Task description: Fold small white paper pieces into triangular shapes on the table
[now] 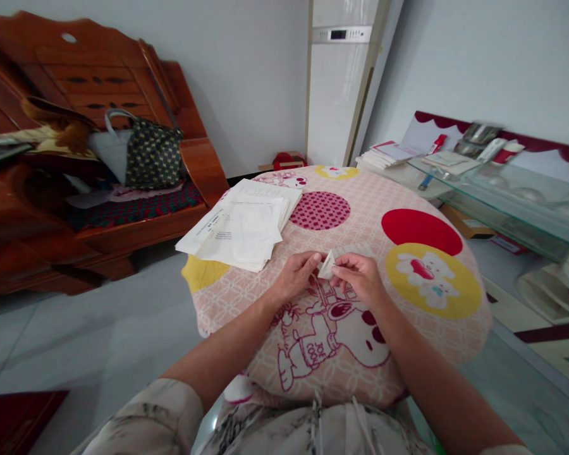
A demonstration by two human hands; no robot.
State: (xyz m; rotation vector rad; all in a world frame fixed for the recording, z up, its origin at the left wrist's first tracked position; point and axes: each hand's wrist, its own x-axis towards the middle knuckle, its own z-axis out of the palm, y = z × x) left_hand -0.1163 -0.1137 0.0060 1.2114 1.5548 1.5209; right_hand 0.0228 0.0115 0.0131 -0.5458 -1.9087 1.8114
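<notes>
A small folded piece of white paper [327, 265] is held between my two hands, above the round table. My left hand [298, 273] pinches its left side with thumb and fingers. On the other side, my right hand [358, 275] grips the paper between thumb and index finger. Faint print shows on the paper, too small to read. To the left of my hands lies a loose stack of printed white sheets [246, 221]. Under everything is a pink patterned tablecloth [360, 215] with coloured circles and cartoon animals.
A carved wooden sofa [137, 230] with a dotted bag [154, 155] stands at the left. To the right, a glass shelf [512, 205] carries metal containers [481, 133] and a red item [437, 144]. Papers [386, 153] lie beyond the table's far right edge, near a tall white cabinet-like unit [334, 95].
</notes>
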